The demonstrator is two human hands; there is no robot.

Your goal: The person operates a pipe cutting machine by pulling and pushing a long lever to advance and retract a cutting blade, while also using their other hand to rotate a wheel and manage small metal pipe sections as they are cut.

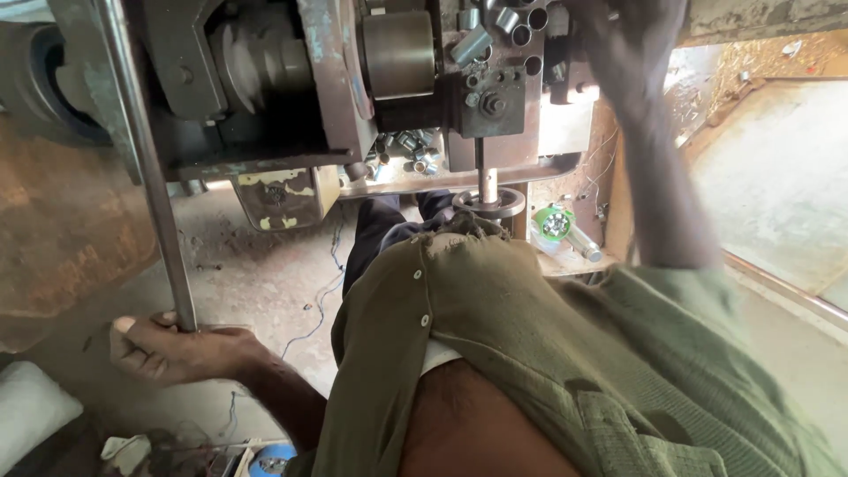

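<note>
My left hand is closed around the lower end of a long steel lever bar that runs up to an old, rusty press machine. My right hand reaches up to the top of the machine among several short metal tube pieces; it is blurred, and whether it holds a piece is unclear. Below the machine head a vertical punch rod stands over a round die ring. More small tube pieces lie on the machine bed.
My olive button shirt fills the lower middle. A green-headed flashlight lies on a shelf at the right. Blue wires trail on the concrete floor. A white cloth and a blue tape roll sit at lower left.
</note>
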